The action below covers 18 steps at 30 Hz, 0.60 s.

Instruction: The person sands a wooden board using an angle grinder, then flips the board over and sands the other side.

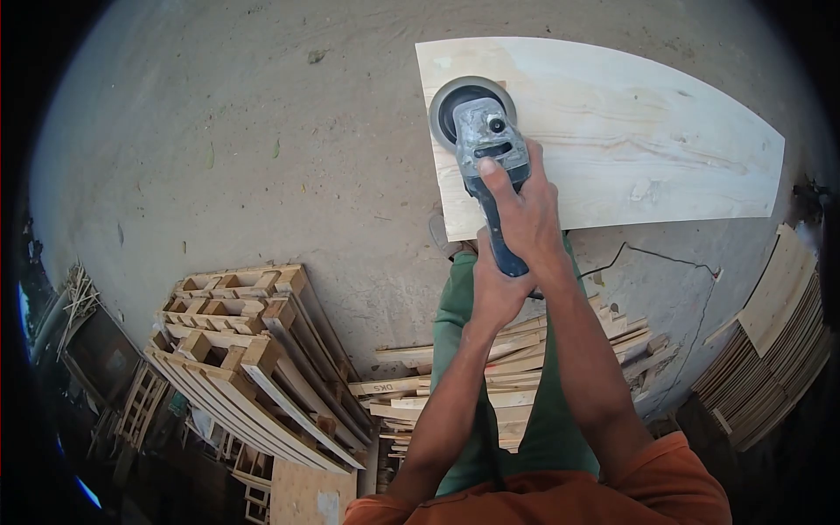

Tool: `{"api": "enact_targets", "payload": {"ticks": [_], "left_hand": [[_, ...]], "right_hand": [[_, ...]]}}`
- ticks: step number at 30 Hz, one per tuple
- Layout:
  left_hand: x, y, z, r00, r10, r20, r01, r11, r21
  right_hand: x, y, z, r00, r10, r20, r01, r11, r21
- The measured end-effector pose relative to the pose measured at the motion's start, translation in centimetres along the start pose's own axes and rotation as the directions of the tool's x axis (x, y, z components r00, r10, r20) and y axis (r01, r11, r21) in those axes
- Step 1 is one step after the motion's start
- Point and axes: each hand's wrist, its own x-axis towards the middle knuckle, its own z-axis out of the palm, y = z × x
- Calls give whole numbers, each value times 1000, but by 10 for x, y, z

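An angle grinder [490,140] with a round sanding disc [436,112] lies over the left end of a pale wooden board [647,122]. The disc appears to rest on the board's face, close to its left edge. My right hand [525,210] is closed round the grinder's body just behind its metal head, thumb on top. Farther back, my left hand [500,293] wraps the dark rear handle. The board has one curved long edge and visible grain. What holds the board up is hidden.
Stacked wooden pallets [236,350] stand at lower left. Loose planks [402,385] lie behind my legs. A dark cord [661,254] runs across the concrete floor [262,131] at right, near a stack of thin boards [779,341].
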Motion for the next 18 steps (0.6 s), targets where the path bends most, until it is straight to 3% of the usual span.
{"api": "enact_targets", "payload": {"ticks": [4,6,9,18], "left_hand": [[4,6,32,1000,-13,12,13,999,37],[7,6,38,1000,-5,19,5,1000,21],[11,10,40,1000,5,21,-6,999,40],[15,9,58,999,-6,36,3,998,58]], "right_hand": [[6,6,-29,999,20,-39,-18,999,50],[12,11,-33,999,4,-53,-7,997,-71],[14,9,-39,998,35,-46,-34,999,15],[16,13,-56,998,26,-51,-26,1000,0]]}}
